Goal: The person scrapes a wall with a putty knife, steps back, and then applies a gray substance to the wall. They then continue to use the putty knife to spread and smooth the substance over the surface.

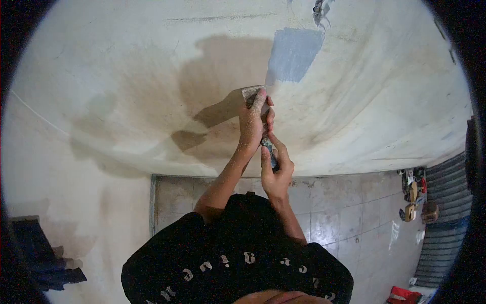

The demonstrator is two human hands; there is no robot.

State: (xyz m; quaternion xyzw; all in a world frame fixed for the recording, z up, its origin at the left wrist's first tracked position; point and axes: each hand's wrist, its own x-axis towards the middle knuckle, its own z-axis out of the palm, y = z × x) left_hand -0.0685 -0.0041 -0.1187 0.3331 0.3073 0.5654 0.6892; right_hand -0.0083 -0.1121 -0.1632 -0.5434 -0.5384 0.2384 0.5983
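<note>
Pale, stained wall (202, 17) rises above the tiled floor (349, 215), with a grey patch (296, 54) below some wiring near the wall's top edge. The scraper (251, 93) is in both hands, its blade end just beside the patch's lower left corner; whether it meets the wall cannot be told. The left hand (250, 124) is clamped on the blade, thumb laid along its face, while the right hand (277, 180) is closed around the dark handle, well above the floor's far edge. For a clean pass, I'd guide with the left thumb, let the right hand set a low, even angle, and press equally across the edge so neither corner digs in. Pale crumbs dust the left hand and forearm, so a wipe would help the grip.
</note>
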